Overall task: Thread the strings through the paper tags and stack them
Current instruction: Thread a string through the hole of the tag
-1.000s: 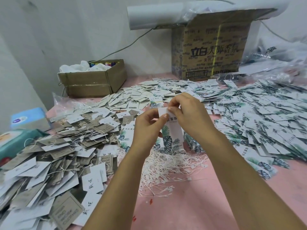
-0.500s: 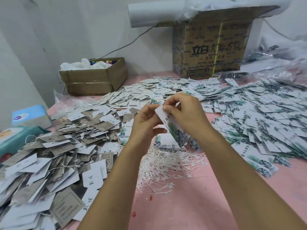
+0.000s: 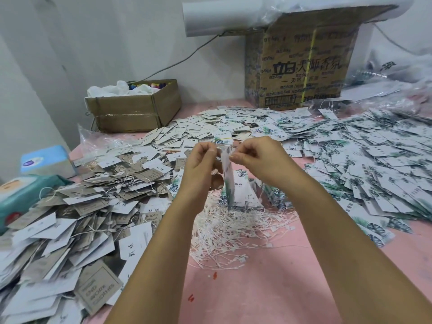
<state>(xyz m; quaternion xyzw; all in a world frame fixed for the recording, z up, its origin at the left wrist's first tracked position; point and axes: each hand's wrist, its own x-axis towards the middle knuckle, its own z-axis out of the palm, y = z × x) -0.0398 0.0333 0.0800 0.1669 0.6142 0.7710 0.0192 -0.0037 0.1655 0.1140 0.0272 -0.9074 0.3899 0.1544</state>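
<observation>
**One tag in the hands, many tags still without a string**

A paper tag (image 3: 228, 181) with a green leaf print is held up above the pink table (image 3: 268, 288), over the heap of loose strings (image 3: 233, 228). Its top end is pinched by the left hand (image 3: 201, 164), whose fingers are curled in. From the other side it is pinched by the thumb and forefinger of the right hand (image 3: 259, 160), and the other fingers of that hand are folded too. Whether a string end is also kept between the fingertips cannot be told, because it is too thin to be seen there. The threading of this tag is judged to be in progress.

A good part of the work looks done. On the left a wide heap of strung tags (image 3: 93, 202) is spread, grey and white, with white loops seen among them. Much is left: on the right a large field of leaf-print tags (image 3: 374, 164) is lying, most with no string visible. One bundle (image 3: 223, 137) behind the hands is closed with a yellow band. No tidy stack is seen, so the stacking is judged as not yet done.

On a grey tag (image 3: 98, 291) at the lower left, "END WORK CLOTHES" is printed. On the big carton (image 3: 304, 66) at the back, "立白" is read in large characters; the smaller lines are not read with certainty. The writing on the blue tissue box (image 3: 44, 160) is too small.
</observation>
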